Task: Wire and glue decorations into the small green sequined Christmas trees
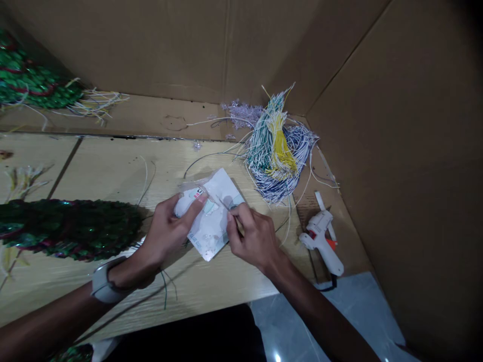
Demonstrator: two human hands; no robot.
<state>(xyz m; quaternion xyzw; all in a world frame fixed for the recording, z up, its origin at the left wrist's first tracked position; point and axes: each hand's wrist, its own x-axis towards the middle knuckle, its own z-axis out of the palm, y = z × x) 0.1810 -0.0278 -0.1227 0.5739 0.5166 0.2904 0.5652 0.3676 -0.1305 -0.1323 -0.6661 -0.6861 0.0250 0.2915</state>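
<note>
A white printed card (222, 187) lies tilted on the table under both hands, with clear bits on its lower part. My left hand (169, 226), a grey watch on its wrist, is closed on a small white packet (184, 199) with clear plastic at its upper edge, its thumb pressed near a red and black print. Just to the right, my right hand (252, 234) pinches something thin and pale that points toward the packet; its kind is too small to make out. Left of my hands lies a green tinsel tree (71, 226) on its side.
Bundles of green, yellow and blue twist ties (279, 151) are heaped at the back right, beside clear lilac ornaments (241, 113). A white glue gun (322, 241) lies on the right. Another green tinsel tree (33, 80) is at the far left. Cardboard walls (169, 50) enclose the back and right.
</note>
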